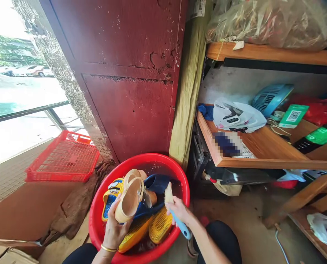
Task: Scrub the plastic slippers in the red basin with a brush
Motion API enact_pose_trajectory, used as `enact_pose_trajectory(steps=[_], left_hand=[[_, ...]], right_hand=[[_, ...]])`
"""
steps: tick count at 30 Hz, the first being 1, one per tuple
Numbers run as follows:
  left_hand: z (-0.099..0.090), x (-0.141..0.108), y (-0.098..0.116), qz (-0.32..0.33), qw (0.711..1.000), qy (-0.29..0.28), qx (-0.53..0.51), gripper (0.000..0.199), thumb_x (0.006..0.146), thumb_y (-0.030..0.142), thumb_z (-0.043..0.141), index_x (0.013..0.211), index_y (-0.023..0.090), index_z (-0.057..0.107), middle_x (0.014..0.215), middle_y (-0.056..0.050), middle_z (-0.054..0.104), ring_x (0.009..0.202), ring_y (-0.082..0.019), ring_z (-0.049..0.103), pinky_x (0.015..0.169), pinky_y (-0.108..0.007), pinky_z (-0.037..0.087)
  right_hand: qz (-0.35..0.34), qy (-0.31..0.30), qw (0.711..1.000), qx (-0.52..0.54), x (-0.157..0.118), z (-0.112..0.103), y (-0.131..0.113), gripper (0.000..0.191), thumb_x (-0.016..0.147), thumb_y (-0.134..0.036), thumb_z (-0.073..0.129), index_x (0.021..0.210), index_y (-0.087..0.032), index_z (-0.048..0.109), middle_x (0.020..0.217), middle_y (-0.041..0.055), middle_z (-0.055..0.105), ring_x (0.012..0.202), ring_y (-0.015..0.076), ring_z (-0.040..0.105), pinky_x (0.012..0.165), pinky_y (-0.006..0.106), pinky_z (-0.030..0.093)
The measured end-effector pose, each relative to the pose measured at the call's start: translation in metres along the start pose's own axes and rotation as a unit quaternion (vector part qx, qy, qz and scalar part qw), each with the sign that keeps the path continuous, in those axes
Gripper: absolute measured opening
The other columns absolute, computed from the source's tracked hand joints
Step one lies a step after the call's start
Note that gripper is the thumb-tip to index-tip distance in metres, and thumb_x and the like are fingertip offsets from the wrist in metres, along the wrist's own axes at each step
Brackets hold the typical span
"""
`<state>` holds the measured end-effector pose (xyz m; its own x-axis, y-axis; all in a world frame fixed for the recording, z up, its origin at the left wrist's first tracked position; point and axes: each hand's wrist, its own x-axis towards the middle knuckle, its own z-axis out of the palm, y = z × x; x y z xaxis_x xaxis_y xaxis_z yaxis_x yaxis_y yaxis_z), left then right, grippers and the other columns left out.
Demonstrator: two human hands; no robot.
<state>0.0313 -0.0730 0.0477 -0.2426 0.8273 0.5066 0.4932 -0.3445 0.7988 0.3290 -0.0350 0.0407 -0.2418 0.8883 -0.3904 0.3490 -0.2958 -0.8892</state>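
My left hand [116, 229] is wrapped round the heel of a beige strappy sandal [129, 200], held tilted over a red basin [186, 183]. In my right hand [179, 211] is a scrub brush [183, 227] with a blue handle and pale bristles; its head points up, a little apart from the sandal. Below both hands, the basin holds water and more footwear: a yellow and blue slipper [107, 200] at the left, a dark blue shoe [156, 183] at the back, and a yellow sole [160, 227] at the front. Parts of these are hidden under one another.
A red plastic crate [64, 157] sits at the left beside a brown cloth [75, 212]. Behind the basin stands a dark red metal door [130, 113]. Wooden shelving [273, 146] at the right carries a white plastic bag [238, 115] and a blue fan [271, 97].
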Motion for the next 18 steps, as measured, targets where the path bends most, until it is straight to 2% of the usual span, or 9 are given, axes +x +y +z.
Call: enact_pose_trajectory(steps=[3, 5, 7, 10, 12, 15, 18], left_hand=[[-0.001, -0.015, -0.002, 0.003, 0.993, -0.103, -0.049, 0.064, 0.077, 0.039, 0.076, 0.133, 0.023, 0.05, 0.149, -0.021, 0.05, 0.129, -0.038, 0.059, 0.101, -0.054, 0.055], [-0.001, -0.022, 0.003, -0.053, 0.978, -0.17, -0.108, 0.058, 0.08, 0.041, 0.074, 0.131, 0.023, 0.054, 0.153, -0.02, 0.046, 0.127, -0.037, 0.061, 0.1, -0.05, 0.056], [0.001, -0.023, 0.008, -0.159, 0.962, -0.156, -0.159, 0.061, 0.08, 0.048, 0.073, 0.132, 0.024, 0.053, 0.155, -0.019, 0.045, 0.125, -0.036, 0.062, 0.099, -0.049, 0.057], [0.013, -0.009, 0.013, -0.343, 0.915, -0.069, -0.201, 0.077, 0.078, 0.06, 0.07, 0.139, 0.023, 0.045, 0.154, -0.021, 0.045, 0.116, -0.035, 0.068, 0.089, -0.049, 0.06], [0.025, 0.009, 0.014, -0.408, 0.891, -0.082, -0.182, 0.085, 0.074, 0.065, 0.07, 0.141, 0.019, 0.044, 0.147, -0.024, 0.052, 0.114, -0.036, 0.069, 0.086, -0.049, 0.06], [0.047, 0.036, 0.012, -0.415, 0.894, -0.124, -0.112, 0.088, 0.069, 0.066, 0.072, 0.136, 0.014, 0.05, 0.134, -0.025, 0.064, 0.121, -0.039, 0.064, 0.091, -0.05, 0.056], [0.065, 0.056, 0.01, -0.394, 0.903, -0.155, -0.072, 0.076, 0.064, 0.063, 0.076, 0.121, 0.014, 0.062, 0.124, -0.024, 0.071, 0.129, -0.043, 0.058, 0.099, -0.051, 0.05]], right_hand=[[-0.023, -0.005, 1.0, 0.002, -0.004, 0.019, 0.005, 0.03, 0.091, -0.044, 0.049, 0.109, -0.02, 0.05, 0.085, 0.0011, 0.067, 0.041, 0.0092, 0.055, 0.04, 0.021, 0.045], [-0.032, -0.029, 0.999, 0.001, -0.008, 0.024, 0.009, 0.031, 0.088, -0.042, 0.054, 0.108, -0.019, 0.052, 0.081, -0.0009, 0.066, 0.041, 0.0084, 0.053, 0.041, 0.02, 0.044], [-0.034, -0.055, 0.998, 0.0, -0.012, 0.025, 0.012, 0.032, 0.088, -0.043, 0.054, 0.11, -0.02, 0.053, 0.081, -0.0017, 0.065, 0.04, 0.0079, 0.053, 0.039, 0.019, 0.042], [-0.025, -0.07, 0.997, -0.007, -0.017, 0.024, 0.011, 0.038, 0.087, -0.04, 0.055, 0.12, -0.021, 0.052, 0.087, -0.0015, 0.065, 0.042, 0.0075, 0.055, 0.039, 0.018, 0.041], [-0.018, -0.074, 0.997, -0.028, -0.021, 0.025, 0.007, 0.047, 0.084, -0.034, 0.058, 0.13, -0.024, 0.051, 0.09, -0.0024, 0.064, 0.046, 0.0076, 0.058, 0.044, 0.017, 0.045], [-0.022, -0.073, 0.993, -0.093, -0.029, 0.03, -0.001, 0.066, 0.082, -0.024, 0.057, 0.147, -0.026, 0.043, 0.092, -0.0011, 0.068, 0.057, 0.0117, 0.066, 0.055, 0.021, 0.052], [-0.061, -0.044, 0.98, -0.185, -0.041, 0.036, -0.006, 0.075, 0.08, -0.019, 0.057, 0.153, -0.025, 0.042, 0.108, 0.0056, 0.073, 0.09, 0.0212, 0.072, 0.081, 0.03, 0.056]])
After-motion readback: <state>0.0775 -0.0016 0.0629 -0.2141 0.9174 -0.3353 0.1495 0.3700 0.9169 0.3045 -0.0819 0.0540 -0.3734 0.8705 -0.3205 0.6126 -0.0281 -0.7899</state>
